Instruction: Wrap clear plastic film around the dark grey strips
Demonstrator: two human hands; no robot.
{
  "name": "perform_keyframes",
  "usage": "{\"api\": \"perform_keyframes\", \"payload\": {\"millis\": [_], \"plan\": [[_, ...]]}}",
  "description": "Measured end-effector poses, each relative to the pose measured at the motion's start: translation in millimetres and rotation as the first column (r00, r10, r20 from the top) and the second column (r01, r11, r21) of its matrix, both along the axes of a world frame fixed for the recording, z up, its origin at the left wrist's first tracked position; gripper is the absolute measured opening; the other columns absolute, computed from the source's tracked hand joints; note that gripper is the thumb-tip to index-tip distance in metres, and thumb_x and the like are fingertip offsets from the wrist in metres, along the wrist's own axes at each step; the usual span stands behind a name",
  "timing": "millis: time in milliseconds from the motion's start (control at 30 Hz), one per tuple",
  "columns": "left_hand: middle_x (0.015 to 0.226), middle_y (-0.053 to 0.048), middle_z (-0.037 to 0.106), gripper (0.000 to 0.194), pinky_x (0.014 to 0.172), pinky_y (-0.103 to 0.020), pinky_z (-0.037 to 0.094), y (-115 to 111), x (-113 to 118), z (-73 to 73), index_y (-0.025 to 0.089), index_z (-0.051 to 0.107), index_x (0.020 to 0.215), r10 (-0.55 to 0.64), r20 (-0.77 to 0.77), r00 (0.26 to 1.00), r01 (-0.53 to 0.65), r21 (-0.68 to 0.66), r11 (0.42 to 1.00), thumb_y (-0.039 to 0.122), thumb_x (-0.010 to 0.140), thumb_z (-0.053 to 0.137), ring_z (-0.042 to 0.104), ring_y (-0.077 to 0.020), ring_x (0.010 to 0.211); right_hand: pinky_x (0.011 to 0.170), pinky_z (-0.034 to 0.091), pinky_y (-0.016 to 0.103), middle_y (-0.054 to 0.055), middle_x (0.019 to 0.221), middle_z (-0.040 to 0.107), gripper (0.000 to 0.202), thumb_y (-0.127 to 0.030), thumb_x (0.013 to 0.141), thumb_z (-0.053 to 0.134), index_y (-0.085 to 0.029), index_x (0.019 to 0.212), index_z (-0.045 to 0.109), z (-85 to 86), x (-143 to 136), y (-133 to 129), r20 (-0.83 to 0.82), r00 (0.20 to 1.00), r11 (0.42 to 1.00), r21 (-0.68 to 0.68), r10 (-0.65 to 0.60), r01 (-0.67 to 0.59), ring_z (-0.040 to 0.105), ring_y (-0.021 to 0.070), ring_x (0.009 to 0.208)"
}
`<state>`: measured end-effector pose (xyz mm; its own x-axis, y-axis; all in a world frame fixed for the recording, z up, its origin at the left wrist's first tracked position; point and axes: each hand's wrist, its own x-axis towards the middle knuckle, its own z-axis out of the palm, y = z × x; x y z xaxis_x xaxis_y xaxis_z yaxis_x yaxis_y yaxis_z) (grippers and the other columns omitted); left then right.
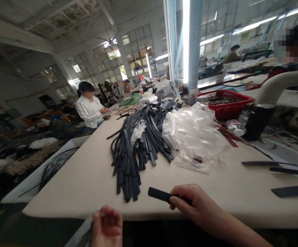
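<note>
My right hand is closed round a dark flat strap, with one blunt end sticking out to the left over the table's front edge. My left hand is low in the view, palm turned up and fingers curled. Between its thumb and fingers is a pale, translucent strip that trails down to the left; what it belongs to is out of view. Just beyond both hands lies a big pile of similar dark straps, with a small white plastic wrap on top.
Crumpled clear plastic bags lie beside the pile on the cream table. A red basket, a clear jar and a thick curved pipe stand at right. More straps lie at the right edge. Two people are nearby.
</note>
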<state>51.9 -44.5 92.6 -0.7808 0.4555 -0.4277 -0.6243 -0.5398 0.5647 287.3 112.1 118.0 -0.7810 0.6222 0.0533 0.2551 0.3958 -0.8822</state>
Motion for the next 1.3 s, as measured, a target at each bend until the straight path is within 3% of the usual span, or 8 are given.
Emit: {"api": "perform_keyframes", "payload": {"millis": [100,267,633,767,933,1100,1200,1300], "plan": [[0.065,0.0,0.073,0.055,0.058,-0.019,0.06,36.3,27.4,8.7,0.017,0.067,0.064,-0.068,0.216,0.974,0.05,0.084,0.995,0.024,0.103,0.03,0.07,-0.0096,0.059,0.057,0.034,0.027,0.002,0.065,0.064,0.031,-0.038,0.092,0.051,-0.019,0.073,0.067,4.6,-3.3,-6.5,0.019,0.999,0.985,0.17,-0.026,0.022,0.055,0.0143,0.06],[0.081,-0.003,0.08,0.041,0.064,-0.022,0.063,59.5,55.3,13.0,0.018,0.073,0.075,-0.171,0.247,0.954,0.146,0.116,0.982,0.023,0.101,0.042,0.075,-0.0135,0.075,0.059,0.034,0.027,0.003,0.069,0.063,0.03,-0.037,0.095,0.049,-0.019,0.074,0.062,-0.4,-9.4,-11.4,-0.01,0.997,0.956,0.284,-0.074,0.074,0.057,0.0149,0.063],[0.077,-0.004,0.079,0.043,0.06,-0.022,0.062,66.2,71.1,5.1,0.02,0.075,0.071,-0.172,0.204,0.964,0.162,0.064,0.985,0.019,0.099,0.043,0.075,-0.0138,0.071,0.059,0.034,0.026,0.003,0.075,0.066,0.023,-0.028,0.093,0.05,-0.02,0.077,0.063,-17.9,-29.4,-22.2,0.009,1.0,0.946,0.322,-0.03,0.025,0.06,0.0145,0.065],[0.078,-0.006,0.079,0.045,0.061,-0.023,0.062,63.2,80.2,-12.5,0.019,0.076,0.072,-0.213,0.186,0.959,0.204,0.067,0.977,0.018,0.1,0.041,0.075,-0.0149,0.071,0.061,0.035,0.026,0.004,0.076,0.069,0.025,-0.029,0.094,0.049,-0.02,0.079,0.066,-21.1,-39.1,-21.6,0.06,0.998,0.947,0.322,-0.033,0.012,0.063,0.0164,0.068],[0.083,-0.008,0.08,0.034,0.066,-0.025,0.062,53.3,61.4,-47.4,0.019,0.077,0.08,-0.332,0.185,0.925,0.311,0.134,0.941,0.017,0.097,0.048,0.075,-0.017,0.077,0.066,0.041,0.027,0.003,0.083,0.074,0.021,-0.03,0.089,0.058,-0.026,0.104,0.072,-4.0,-31.9,-16.9,0.062,0.997,0.991,0.125,0.039,-0.046,0.067,0.0195,0.075],[0.086,0.001,0.08,0.022,0.067,-0.017,0.06,37.1,23.3,-48.0,0.024,0.076,0.086,-0.121,0.055,0.991,0.115,0.097,0.989,0.017,0.095,0.056,0.074,-0.0111,0.079,0.053,0.042,0.024,-0.001,0.074,0.068,0.042,-0.033,0.087,0.057,-0.026,0.128,0.061,10.1,-9.4,-6.0,-0.02,0.996,0.988,-0.13,0.083,-0.085,0.06,0.0153,0.058],[0.089,0.001,0.08,0.027,0.064,-0.016,0.059,35.0,37.4,-44.9,0.024,0.075,0.088,-0.14,0.072,0.988,0.135,0.07,0.988,0.016,0.097,0.052,0.074,-0.0105,0.078,0.054,0.038,0.023,-0.004,0.062,0.063,0.038,-0.025,0.086,0.055,-0.026,0.123,0.065,10.3,-19.4,-7.7,-0.001,0.998,0.998,-0.009,0.067,-0.067,0.056,0.0135,0.056],[0.089,-0.004,0.081,0.026,0.062,-0.02,0.061,41.1,60.8,-48.4,0.022,0.077,0.088,-0.283,0.11,0.953,0.277,0.068,0.959,0.015,0.096,0.052,0.075,-0.0159,0.078,0.057,0.036,0.024,-0.002,0.068,0.068,0.035,-0.022,0.085,0.056,-0.027,0.118,0.069,11.5,-36.3,-12.0,0.014,0.997,0.993,0.09,0.076,-0.077,0.058,0.0138,0.06]]}}
